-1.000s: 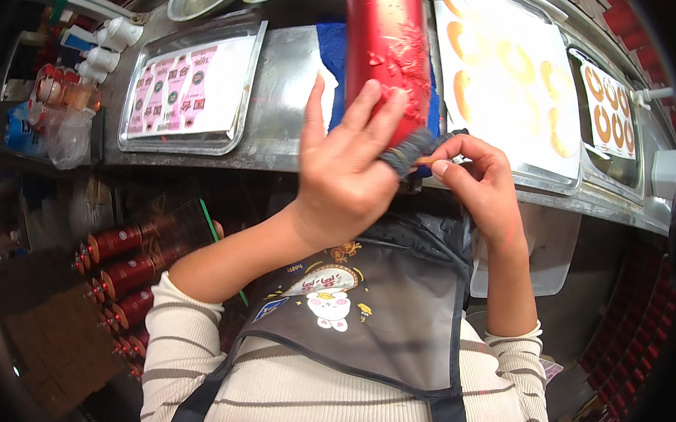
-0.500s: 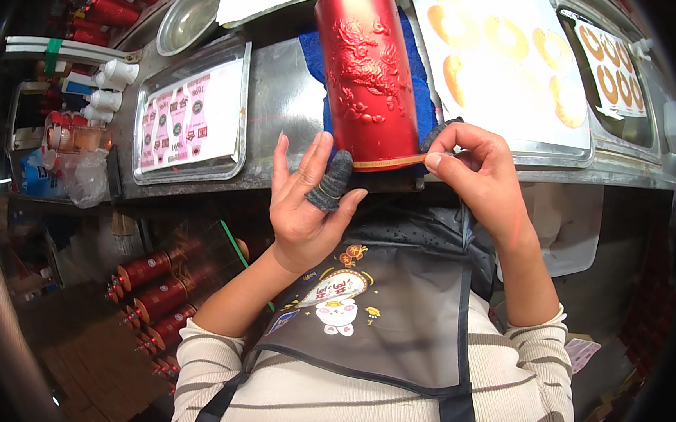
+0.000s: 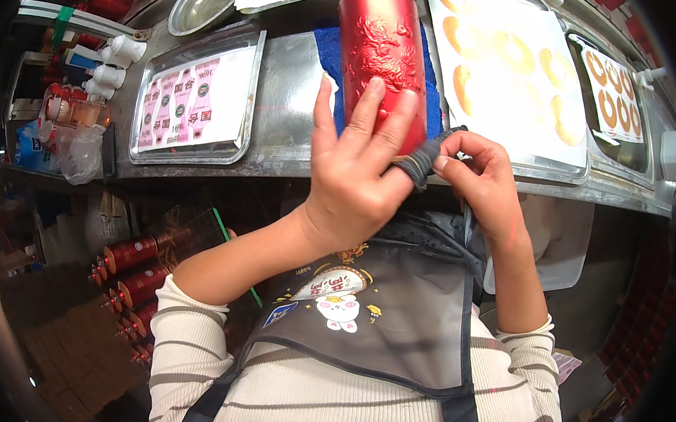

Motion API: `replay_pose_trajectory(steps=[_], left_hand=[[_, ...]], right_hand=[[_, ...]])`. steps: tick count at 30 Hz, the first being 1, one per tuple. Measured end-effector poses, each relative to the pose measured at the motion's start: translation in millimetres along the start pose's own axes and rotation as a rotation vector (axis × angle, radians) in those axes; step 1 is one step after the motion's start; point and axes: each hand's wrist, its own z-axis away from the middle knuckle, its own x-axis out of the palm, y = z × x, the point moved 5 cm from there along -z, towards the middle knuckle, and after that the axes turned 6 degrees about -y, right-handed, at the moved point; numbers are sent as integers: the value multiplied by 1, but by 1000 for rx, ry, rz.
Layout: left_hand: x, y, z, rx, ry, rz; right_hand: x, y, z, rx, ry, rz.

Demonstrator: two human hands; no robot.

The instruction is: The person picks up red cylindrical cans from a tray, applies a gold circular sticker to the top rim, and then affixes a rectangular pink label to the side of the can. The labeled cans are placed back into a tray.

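Note:
A red bottle [image 3: 375, 45] with a raised dragon relief lies on a blue cloth [image 3: 328, 53], its base toward me. My left hand [image 3: 356, 177] spreads over the lower part of the bottle, fingers extended. Its index finger wears a dark knitted finger sleeve [image 3: 418, 168] and reaches to the base's right corner. Right beside it, my right hand [image 3: 482, 174] is closed in a pinch, thumb against index finger. Another dark sleeve shows at this hand, near the bottle's edge. The left hand hides the gold strip at the base, and whatever the pinch holds is hidden too.
Left of the bottle stands a metal tray [image 3: 236, 153] with pink printed labels [image 3: 177, 106]. On the right, a white sheet [image 3: 519, 90] carries gold curved stickers, beside another tray [image 3: 640, 154] of ring-shaped ones. A metal bowl [image 3: 203, 5] sits behind. Red bottles [image 3: 131, 251] stand lower left.
My left hand has swung right, from beside the base to over the bottle, covering the gold strip. My right hand keeps its pinch near the same corner. The whole view has shifted slightly.

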Motion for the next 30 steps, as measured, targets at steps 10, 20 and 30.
replay_pose_trajectory(steps=[10, 20, 30], left_hand=[[-1, -28, 50, -285, 106, 372], [3, -23, 68, -259, 43, 305], [-10, -13, 38, -83, 37, 155]], right_hand=[[4, 4, 3, -40, 77, 52], [34, -5, -4, -194, 294, 391], [28, 7, -4, -178, 172, 111]])
